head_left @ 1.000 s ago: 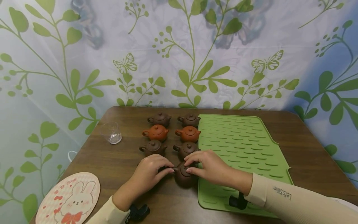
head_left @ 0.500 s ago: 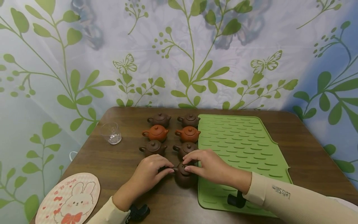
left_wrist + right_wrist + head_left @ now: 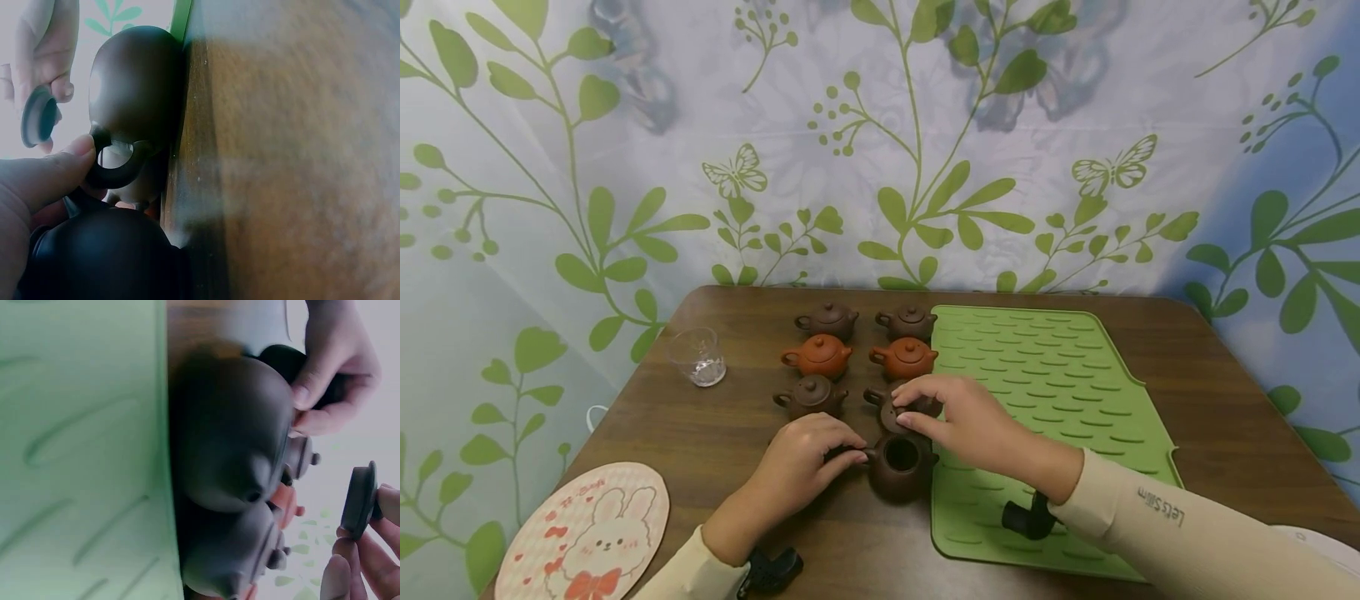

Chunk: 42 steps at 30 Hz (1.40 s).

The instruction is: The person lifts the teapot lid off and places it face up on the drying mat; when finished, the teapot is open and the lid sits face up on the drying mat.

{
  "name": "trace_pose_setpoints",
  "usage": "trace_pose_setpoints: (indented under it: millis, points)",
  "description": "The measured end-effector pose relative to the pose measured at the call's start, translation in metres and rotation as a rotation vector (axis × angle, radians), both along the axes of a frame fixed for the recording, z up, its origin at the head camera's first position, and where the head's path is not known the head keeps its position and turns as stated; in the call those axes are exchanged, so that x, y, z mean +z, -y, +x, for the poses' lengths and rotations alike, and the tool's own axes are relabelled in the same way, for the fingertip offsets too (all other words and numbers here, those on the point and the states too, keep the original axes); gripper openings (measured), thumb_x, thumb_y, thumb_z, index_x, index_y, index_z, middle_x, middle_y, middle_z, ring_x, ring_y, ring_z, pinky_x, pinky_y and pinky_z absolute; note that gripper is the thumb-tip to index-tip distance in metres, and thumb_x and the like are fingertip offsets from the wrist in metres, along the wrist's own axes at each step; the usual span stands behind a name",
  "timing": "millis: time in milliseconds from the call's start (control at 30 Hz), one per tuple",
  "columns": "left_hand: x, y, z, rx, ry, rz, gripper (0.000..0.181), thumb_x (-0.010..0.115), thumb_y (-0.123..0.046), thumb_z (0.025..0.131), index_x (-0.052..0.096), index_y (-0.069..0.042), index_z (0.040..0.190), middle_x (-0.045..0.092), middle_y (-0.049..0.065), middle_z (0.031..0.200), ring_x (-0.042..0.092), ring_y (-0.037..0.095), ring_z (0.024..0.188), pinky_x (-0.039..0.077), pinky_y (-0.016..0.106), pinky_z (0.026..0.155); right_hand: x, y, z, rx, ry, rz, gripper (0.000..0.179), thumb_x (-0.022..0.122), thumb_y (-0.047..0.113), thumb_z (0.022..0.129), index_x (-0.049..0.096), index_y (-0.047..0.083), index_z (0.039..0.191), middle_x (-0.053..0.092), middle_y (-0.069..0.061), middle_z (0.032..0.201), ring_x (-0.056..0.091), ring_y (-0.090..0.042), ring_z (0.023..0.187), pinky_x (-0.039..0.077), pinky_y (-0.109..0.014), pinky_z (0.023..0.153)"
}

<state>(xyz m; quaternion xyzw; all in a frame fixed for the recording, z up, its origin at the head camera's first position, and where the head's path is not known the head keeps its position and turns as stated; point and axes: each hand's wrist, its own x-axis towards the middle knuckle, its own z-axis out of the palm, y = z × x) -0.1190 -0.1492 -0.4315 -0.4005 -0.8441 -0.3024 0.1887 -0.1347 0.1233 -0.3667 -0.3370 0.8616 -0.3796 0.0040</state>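
Note:
A dark brown teapot stands uncovered at the front of the right-hand row, its round mouth showing. My left hand pinches its handle between thumb and fingers. Above and slightly behind the mouth, my right hand holds the teapot's lid with its fingertips. The lid is tilted, and in the head view it overlaps the brown teapot behind. Another dark teapot sits close under my left hand, mostly hidden from the head camera.
Several more lidded teapots, brown and orange, stand in two rows behind. A green ridged mat lies along their right side. At left are a clear glass and a round rabbit-print mat.
My right hand has lifted the lid off the front teapot and moved it up and slightly back, exposing the mouth. My left hand has stayed on the handle.

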Motion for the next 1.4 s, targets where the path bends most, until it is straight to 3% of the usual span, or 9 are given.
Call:
trace_pose_setpoints:
  millis: [267,567,733,967,1100,1233,1400]
  points:
    - [-0.001,0.0,0.0,-0.006,-0.002,0.005,0.014,0.091,-0.014,0.085,0.081,-0.014,0.095,0.074,-0.009,0.091,0.068,0.008,0.087,0.057,0.032,0.078,0.015,-0.001,-0.004,-0.071,0.013,-0.09,0.023,0.078,0.015,0.099,0.076,0.015,0.122,0.073,0.007,0.118,0.067,-0.015,0.09,0.057,-0.035,0.074]
    - [-0.002,0.0,0.0,-0.007,-0.003,0.01,0.014,0.091,-0.015,0.085,0.081,-0.014,0.095,0.074,-0.01,0.092,0.068,0.008,0.087,0.057,0.032,0.079,0.022,-0.003,-0.012,-0.126,0.142,-0.243,0.028,0.072,0.015,0.103,0.072,0.013,0.132,0.069,0.0,0.129,0.071,-0.021,0.097,0.06,-0.042,0.074]
    - [-0.003,0.0,0.0,-0.01,-0.006,0.013,0.014,0.091,-0.015,0.085,0.081,-0.014,0.095,0.074,-0.01,0.092,0.068,0.008,0.087,0.057,0.032,0.079,0.022,-0.005,-0.016,-0.164,0.191,-0.304,0.033,0.071,0.015,0.104,0.07,0.014,0.137,0.068,-0.002,0.133,0.071,-0.022,0.105,0.059,-0.042,0.083]
    - [-0.003,0.001,0.0,-0.011,-0.011,0.012,0.014,0.091,-0.015,0.085,0.081,-0.014,0.095,0.074,-0.009,0.092,0.068,0.009,0.088,0.058,0.032,0.079,0.018,-0.009,-0.022,-0.195,0.28,-0.387,0.043,0.065,0.02,0.108,0.06,0.03,0.15,0.064,0.0,0.14,0.07,-0.019,0.108,0.055,-0.044,0.096]
    - [-0.003,0.001,0.0,-0.01,-0.007,0.006,0.014,0.091,-0.016,0.085,0.081,-0.014,0.095,0.074,-0.009,0.092,0.068,0.009,0.089,0.058,0.033,0.079,0.009,-0.012,-0.027,-0.155,0.372,-0.523,0.045,0.057,0.01,0.111,0.059,0.03,0.152,0.058,-0.005,0.146,0.066,-0.025,0.119,0.053,-0.039,0.101]
    - [-0.003,0.001,0.0,-0.008,-0.008,0.002,0.014,0.091,-0.016,0.085,0.081,-0.014,0.095,0.074,-0.009,0.092,0.068,0.009,0.089,0.058,0.033,0.079,0.001,-0.012,-0.029,-0.089,0.472,-0.693,0.046,0.048,-0.001,0.112,0.056,0.016,0.155,0.046,-0.01,0.157,0.057,-0.034,0.132,0.051,-0.039,0.104]
    - [-0.002,0.001,0.0,-0.002,-0.007,-0.001,0.014,0.091,-0.016,0.085,0.081,-0.015,0.095,0.074,-0.009,0.092,0.068,0.009,0.088,0.058,0.033,0.079,-0.004,-0.012,-0.029,-0.07,0.621,-0.853,0.045,0.042,0.005,0.115,0.044,0.006,0.16,0.037,-0.02,0.159,0.047,-0.044,0.138,0.046,-0.041,0.109]
